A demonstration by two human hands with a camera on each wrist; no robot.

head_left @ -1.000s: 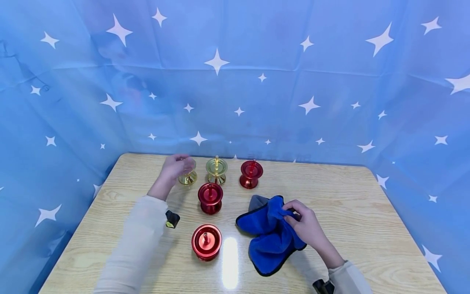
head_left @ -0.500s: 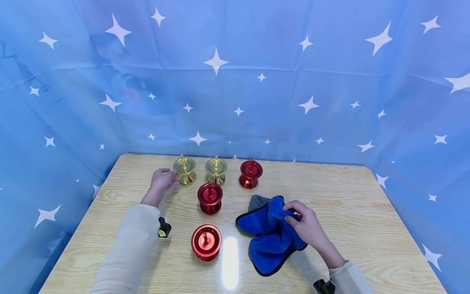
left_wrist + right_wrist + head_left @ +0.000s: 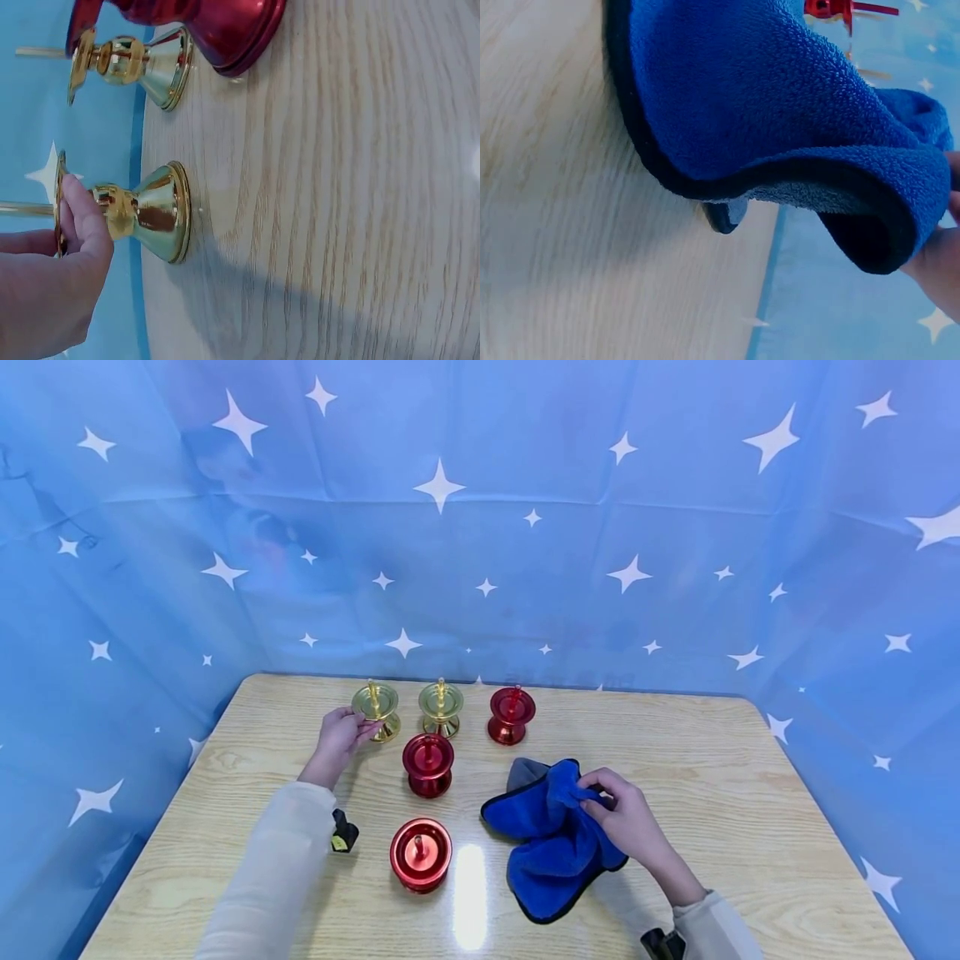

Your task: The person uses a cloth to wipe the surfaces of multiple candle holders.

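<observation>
My left hand pinches the rim of the dish of a gold candle holder at the back left of the table. In the left wrist view, thumb and fingers lie on either side of the thin rim, and the spike of the candle holder stands out past the hand. Its base is at the tabletop. My right hand pinches a fold of a blue cloth with black edging and a grey underside. The cloth hangs from those fingers and spreads over the wood.
A second gold candle holder stands just right of the first. Three red ones stand nearby: at the back, in the middle and at the front. A blue star-patterned curtain hangs behind the wooden table.
My left hand came down from over the gold candle holder's top to its left side, then moved right and took its rim. The right hand and the cloth stay put.
</observation>
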